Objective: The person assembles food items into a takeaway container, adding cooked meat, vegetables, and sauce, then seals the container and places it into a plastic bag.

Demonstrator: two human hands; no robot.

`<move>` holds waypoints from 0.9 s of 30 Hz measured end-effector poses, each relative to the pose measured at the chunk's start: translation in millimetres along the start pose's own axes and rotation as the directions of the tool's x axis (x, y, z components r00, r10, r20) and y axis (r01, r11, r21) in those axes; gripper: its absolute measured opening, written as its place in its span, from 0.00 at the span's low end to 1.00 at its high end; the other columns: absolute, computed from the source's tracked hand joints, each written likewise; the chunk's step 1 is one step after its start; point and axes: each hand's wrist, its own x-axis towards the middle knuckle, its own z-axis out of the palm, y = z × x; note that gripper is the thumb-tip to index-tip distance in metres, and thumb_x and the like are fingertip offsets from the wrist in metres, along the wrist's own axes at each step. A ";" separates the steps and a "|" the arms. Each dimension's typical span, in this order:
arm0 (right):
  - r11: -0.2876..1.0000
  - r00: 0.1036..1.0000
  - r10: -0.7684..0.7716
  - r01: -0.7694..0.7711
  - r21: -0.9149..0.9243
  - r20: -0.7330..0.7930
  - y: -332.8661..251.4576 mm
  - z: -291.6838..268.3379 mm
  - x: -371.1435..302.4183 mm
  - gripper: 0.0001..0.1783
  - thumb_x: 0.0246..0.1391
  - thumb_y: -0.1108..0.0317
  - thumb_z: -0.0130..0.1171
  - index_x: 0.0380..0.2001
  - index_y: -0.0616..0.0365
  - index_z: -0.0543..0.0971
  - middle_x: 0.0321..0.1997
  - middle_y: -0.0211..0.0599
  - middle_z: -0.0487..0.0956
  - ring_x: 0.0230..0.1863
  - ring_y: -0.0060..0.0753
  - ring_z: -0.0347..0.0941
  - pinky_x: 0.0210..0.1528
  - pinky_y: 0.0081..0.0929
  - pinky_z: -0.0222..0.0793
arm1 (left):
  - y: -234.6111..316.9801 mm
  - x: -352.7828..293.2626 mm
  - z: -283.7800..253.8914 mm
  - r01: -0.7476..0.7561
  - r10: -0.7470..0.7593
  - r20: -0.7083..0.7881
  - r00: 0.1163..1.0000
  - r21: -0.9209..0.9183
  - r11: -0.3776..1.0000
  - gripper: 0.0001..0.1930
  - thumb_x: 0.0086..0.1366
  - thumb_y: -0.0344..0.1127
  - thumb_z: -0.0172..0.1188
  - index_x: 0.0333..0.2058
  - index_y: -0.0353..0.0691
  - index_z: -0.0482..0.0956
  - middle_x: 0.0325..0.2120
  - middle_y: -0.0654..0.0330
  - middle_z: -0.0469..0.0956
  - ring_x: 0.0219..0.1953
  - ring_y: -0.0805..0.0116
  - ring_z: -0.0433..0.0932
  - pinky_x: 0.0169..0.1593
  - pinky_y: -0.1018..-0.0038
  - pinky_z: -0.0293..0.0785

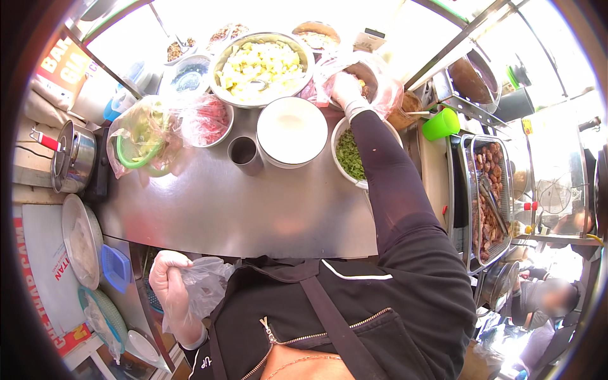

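My left hand (pixel 172 292), in a clear glove, is closed round a crumpled clear plastic bag (pixel 208 284) beside my body, left of the counter's front edge. My right arm stretches to the far right of the counter. There my right hand (pixel 347 90), also gloved, reaches into a metal bowl lined with a pink plastic bag (pixel 388 95). Brown food shows by its fingertips, which are mostly hidden. Just below that forearm stands a white bowl of chopped green herbs (pixel 349 156). A stack of white plates (pixel 292 131) sits to its left.
A large bowl of yellow chunks (pixel 260 66) stands at the back. Left of it are a bag of pink shreds (pixel 206 120) and a green basket in plastic (pixel 137 151). A dark cup (pixel 245 154) is near the plates. Right are a green cup (pixel 441 124) and a meat tray (pixel 487 212).
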 end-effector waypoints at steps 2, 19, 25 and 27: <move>1.000 0.999 0.021 -0.021 0.006 0.041 -8.3 -9.2 -5.7 0.16 0.44 0.65 0.61 0.36 0.60 0.85 0.42 0.51 0.83 0.48 0.48 0.80 0.50 0.39 0.74 | -0.2 -2.5 -0.5 0.005 -0.005 -0.005 1.000 0.002 1.000 0.12 0.57 0.14 0.43 0.26 0.36 0.73 0.26 0.60 0.74 0.30 0.73 0.73 0.39 0.77 0.69; 0.984 0.976 -0.111 0.134 -0.116 0.187 9.8 7.7 13.6 0.20 0.51 0.59 0.55 0.42 0.59 0.84 0.47 0.54 0.81 0.52 0.49 0.78 0.53 0.37 0.73 | -4.4 -13.7 0.3 -0.005 0.005 -0.011 1.000 -0.011 1.000 0.12 0.56 0.13 0.41 0.26 0.36 0.73 0.26 0.60 0.74 0.30 0.73 0.72 0.39 0.78 0.69; 0.996 0.991 -0.084 0.084 0.002 0.104 4.3 19.7 17.4 0.18 0.53 0.59 0.55 0.41 0.58 0.84 0.46 0.52 0.82 0.50 0.48 0.79 0.52 0.37 0.73 | -0.9 -16.4 -1.3 0.009 -0.008 -0.012 1.000 0.014 1.000 0.12 0.57 0.14 0.42 0.26 0.35 0.73 0.26 0.60 0.74 0.30 0.72 0.72 0.39 0.78 0.68; 0.994 0.986 -0.101 0.105 -0.017 0.135 3.2 16.5 15.7 0.18 0.53 0.58 0.55 0.40 0.59 0.84 0.44 0.51 0.82 0.50 0.47 0.79 0.52 0.36 0.73 | -3.4 -18.8 -0.1 0.022 -0.022 -0.039 0.999 -0.009 1.000 0.11 0.57 0.14 0.43 0.26 0.36 0.72 0.26 0.59 0.73 0.31 0.72 0.72 0.40 0.78 0.68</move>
